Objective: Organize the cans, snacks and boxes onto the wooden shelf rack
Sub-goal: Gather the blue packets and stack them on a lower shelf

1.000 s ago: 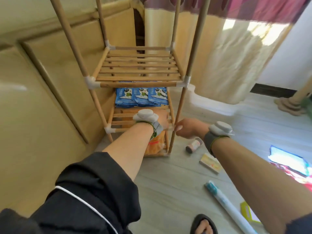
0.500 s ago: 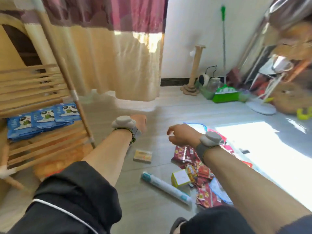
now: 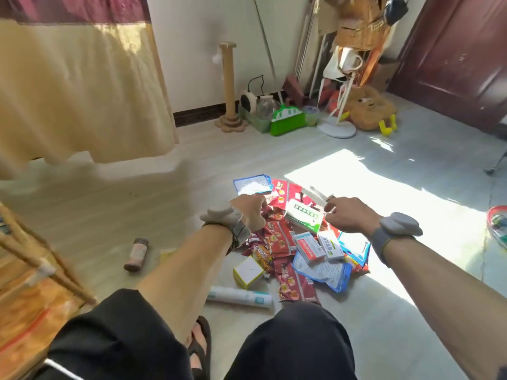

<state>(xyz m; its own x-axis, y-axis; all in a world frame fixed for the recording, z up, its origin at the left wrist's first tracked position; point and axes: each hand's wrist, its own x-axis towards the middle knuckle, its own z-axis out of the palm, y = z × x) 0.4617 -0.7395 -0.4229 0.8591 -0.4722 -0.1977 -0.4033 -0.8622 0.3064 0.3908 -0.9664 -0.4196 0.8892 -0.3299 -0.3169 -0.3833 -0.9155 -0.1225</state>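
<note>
A heap of red snack packs (image 3: 279, 239) lies on the floor ahead of me, with a green and white box (image 3: 301, 218) on top and two small white boxes (image 3: 308, 246) beside it. Blue and white pouches (image 3: 321, 272) lie at the heap's edges. My left hand (image 3: 252, 212) hovers over the heap's left side, fingers loosely curled and holding nothing. My right hand (image 3: 345, 215) hangs just right of the green and white box, empty too. A yellow and white cube box (image 3: 248, 271), a white tube (image 3: 238, 296) and a small pinkish can (image 3: 136, 255) lie nearer me. The wooden rack (image 3: 33, 259) shows at the left edge.
Orange packs (image 3: 27, 305) fill the rack's bottom shelf. A cream curtain (image 3: 82, 91) hangs at the left. Against the far wall stand a scratching post (image 3: 229, 83), a green broom (image 3: 286, 119) and a fan base (image 3: 337, 128). A red basket (image 3: 498, 229) sits at the right edge.
My view has swung right, from the rack to the heap on the floor. Both hands have left the rack's shelf and now hover over the heap.
</note>
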